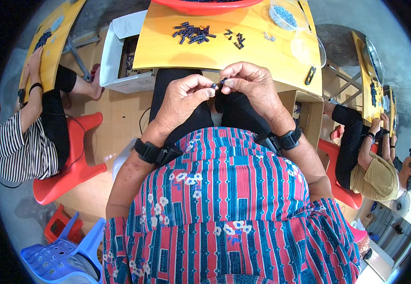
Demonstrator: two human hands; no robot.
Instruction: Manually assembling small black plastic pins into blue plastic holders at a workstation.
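My left hand pinches a small dark cylindrical piece between thumb and forefinger, just beyond the table's near edge and above my lap. Close beside it, my right hand holds another small dark piece in its fingertips. The two pieces are nearly end to end; whether they touch I cannot tell. On the yellow table in front lies a pile of short dark cylinders. To its right are a few smaller dark pieces and some tiny clear bits.
A red basin stands at the table's far edge. At right are a clear tub of blue beads, a clear lid and a black hand tool. A white box and a cardboard box flank my legs. Seated people work on both sides.
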